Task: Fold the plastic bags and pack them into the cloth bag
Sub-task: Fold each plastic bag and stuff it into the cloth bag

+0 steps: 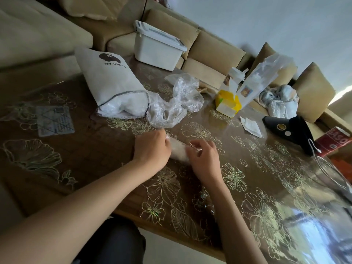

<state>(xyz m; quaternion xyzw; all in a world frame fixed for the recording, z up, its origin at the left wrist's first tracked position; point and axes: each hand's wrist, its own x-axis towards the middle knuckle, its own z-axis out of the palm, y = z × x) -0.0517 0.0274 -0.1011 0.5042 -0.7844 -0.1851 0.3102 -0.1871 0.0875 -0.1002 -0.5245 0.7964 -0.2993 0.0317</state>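
A clear plastic bag folded into a narrow strip (178, 150) lies on the brown flowered table (95, 149) between my hands. My left hand (152, 149) grips its left end with curled fingers. My right hand (202, 159) pinches its right end. Beyond them lies a white cloth bag (110, 80) on its side, its drawstring mouth facing me, with white plastic inside. Crumpled clear plastic bags (177, 103) sit right beside that mouth.
A white lidded tub (156, 48) stands at the table's far edge. A yellow tissue box (227, 103), a tall clear bag (262, 79), a white paper scrap (250, 126), a black object (291, 128) with a white cable and a red box (333, 143) occupy the right. A beige sofa (209, 48) runs behind.
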